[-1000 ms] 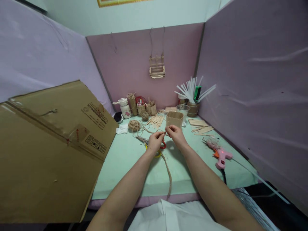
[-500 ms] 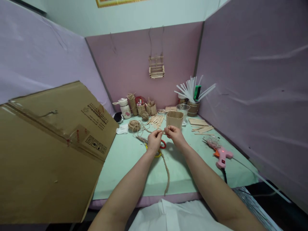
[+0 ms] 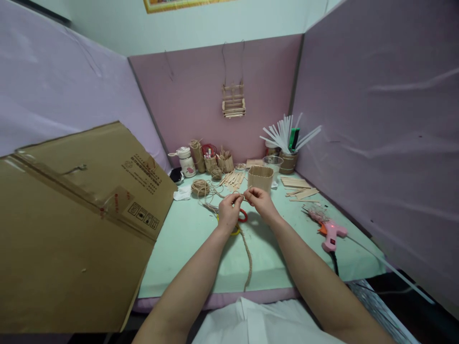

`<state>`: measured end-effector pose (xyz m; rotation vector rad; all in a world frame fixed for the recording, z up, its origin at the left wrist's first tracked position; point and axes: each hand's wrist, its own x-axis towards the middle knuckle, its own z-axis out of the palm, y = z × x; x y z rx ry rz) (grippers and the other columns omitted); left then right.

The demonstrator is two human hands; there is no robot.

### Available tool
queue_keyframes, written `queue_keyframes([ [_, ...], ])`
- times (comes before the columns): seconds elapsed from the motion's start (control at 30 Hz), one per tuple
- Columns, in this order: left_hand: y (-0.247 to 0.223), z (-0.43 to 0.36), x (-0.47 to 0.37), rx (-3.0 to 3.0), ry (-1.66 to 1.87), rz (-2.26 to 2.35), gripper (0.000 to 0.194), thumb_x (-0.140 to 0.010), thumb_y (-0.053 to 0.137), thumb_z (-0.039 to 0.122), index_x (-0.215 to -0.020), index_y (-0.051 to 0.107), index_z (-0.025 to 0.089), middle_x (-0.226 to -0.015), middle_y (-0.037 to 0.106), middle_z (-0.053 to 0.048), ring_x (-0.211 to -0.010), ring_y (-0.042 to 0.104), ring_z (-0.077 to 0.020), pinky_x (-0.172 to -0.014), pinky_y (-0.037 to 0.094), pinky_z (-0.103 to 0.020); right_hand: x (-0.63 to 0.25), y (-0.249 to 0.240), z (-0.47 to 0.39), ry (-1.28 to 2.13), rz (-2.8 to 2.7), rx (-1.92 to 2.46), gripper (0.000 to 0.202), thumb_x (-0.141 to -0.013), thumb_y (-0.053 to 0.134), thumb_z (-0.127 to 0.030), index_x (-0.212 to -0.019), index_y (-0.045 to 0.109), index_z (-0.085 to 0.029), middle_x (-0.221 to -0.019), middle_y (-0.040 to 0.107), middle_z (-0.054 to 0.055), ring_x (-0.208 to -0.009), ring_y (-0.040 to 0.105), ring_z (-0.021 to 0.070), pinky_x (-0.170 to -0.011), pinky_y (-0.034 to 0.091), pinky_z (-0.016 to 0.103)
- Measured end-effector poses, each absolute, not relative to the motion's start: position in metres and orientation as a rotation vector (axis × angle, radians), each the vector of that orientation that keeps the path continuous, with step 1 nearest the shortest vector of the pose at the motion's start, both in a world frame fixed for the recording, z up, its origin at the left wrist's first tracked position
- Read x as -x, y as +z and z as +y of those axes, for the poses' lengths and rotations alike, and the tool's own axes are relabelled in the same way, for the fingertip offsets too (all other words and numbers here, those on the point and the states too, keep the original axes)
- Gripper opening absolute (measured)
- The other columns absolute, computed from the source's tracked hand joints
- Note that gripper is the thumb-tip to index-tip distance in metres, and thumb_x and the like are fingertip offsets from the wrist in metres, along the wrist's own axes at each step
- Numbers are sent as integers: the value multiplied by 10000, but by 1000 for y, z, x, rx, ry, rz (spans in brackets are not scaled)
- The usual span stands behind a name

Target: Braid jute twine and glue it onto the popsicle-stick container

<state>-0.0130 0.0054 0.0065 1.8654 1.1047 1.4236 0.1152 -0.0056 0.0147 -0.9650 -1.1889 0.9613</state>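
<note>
Both my left hand (image 3: 230,210) and my right hand (image 3: 261,201) are closed in a pinch, fingertips almost meeting over the middle of the table. Between them runs a piece of jute twine (image 3: 247,258), whose braided-looking end trails down towards the front edge. Under my left hand lie scissors (image 3: 243,216) with red and yellow handles, partly hidden. A ball of twine (image 3: 200,187) sits to the left, loose strands leading towards my hands. Just behind my right hand stands a box made of wooden craft sticks (image 3: 260,177).
A pink glue gun (image 3: 332,232) lies at the right, its cord over the edge. Craft sticks (image 3: 303,193) are spread behind it. A large cardboard sheet (image 3: 82,224) leans at the left. Along the back stand a white bottle (image 3: 187,165), a clear cup (image 3: 273,165) and a pot of glue sticks (image 3: 288,163).
My hands have shifted very slightly, the right one a little to the left, fingertips still pinching the twine. Everything else stays where it was.
</note>
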Motion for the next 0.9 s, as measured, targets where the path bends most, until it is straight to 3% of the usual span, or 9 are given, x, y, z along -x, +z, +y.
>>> queue_keyframes([
  [0.27,11,8,15,-1602,1333,996,204,-765,582,328,-701,672,156,-705,637,-25,-724,562,-148,-690,422,-261,-116,14,-3,1152,-1019,906,386,-610,718,-544,-702,598,-189,-597,537,-30,-530,421,87,-492,304,218],
  [0.43,10,8,13,-1556,1271,851,206,-732,626,345,-719,677,147,-720,649,-26,-732,574,-146,-713,434,-267,-119,12,-1,1341,-902,935,442,-656,641,-615,-710,617,-177,-650,579,1,-583,474,94,-494,323,196],
  [0.57,8,7,12,-1664,1246,849,201,-728,632,340,-704,693,150,-734,659,-41,-737,580,-154,-723,444,-276,-118,10,-3,1366,-952,884,367,-607,726,-516,-740,613,-192,-711,604,-7,-638,518,105,-555,382,208],
  [0.7,10,4,11,-1739,1223,917,181,-735,626,315,-704,707,157,-713,656,-44,-706,576,-154,-694,443,-272,-116,9,-1,1276,-922,830,338,-562,769,-435,-680,567,-190,-611,533,-45,-569,486,90,-572,408,231],
  [0.9,11,-5,6,-1937,1085,804,160,-763,600,285,-725,722,190,-735,683,-43,-728,593,-158,-720,448,-268,-125,0,12,1025,-687,981,373,-615,690,-516,-614,467,-217,-488,393,-70,-408,333,71,-388,276,232],
])
